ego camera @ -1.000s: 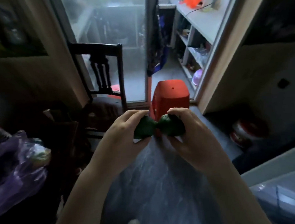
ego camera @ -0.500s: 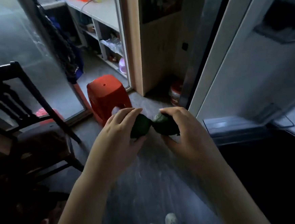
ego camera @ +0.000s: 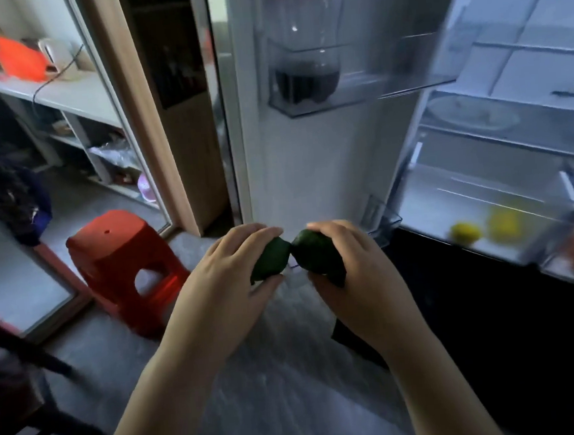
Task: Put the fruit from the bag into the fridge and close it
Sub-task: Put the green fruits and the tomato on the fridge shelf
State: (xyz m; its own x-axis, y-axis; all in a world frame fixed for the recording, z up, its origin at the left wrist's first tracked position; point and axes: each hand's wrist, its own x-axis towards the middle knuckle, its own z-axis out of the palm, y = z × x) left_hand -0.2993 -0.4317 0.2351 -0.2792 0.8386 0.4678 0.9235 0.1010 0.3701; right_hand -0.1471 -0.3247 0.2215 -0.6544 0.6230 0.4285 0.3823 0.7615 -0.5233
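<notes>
1. Holding one green fruit point(ego camera: 271, 259) in left hand point(ego camera: 229, 283), a second green fruit point(ego camera: 318, 256) in right hand point(ego camera: 356, 280); fingers curled shut around each, tips touching.
2. Both in front of open fridge point(ego camera: 482, 181), left of its lit shelf.
3. Probably light, firm, smooth-skinned; full-palm wrap around the middle suits, no squeezing.
4. Yellow fruit point(ego camera: 465, 232) already on that shelf.

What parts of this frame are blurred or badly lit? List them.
Head view: the fridge shelves and yellow fruit smear with motion blur; the chair at left blurs too; the floor lies dim; both hands, left hand and right hand, stay fairly sharp.
</notes>
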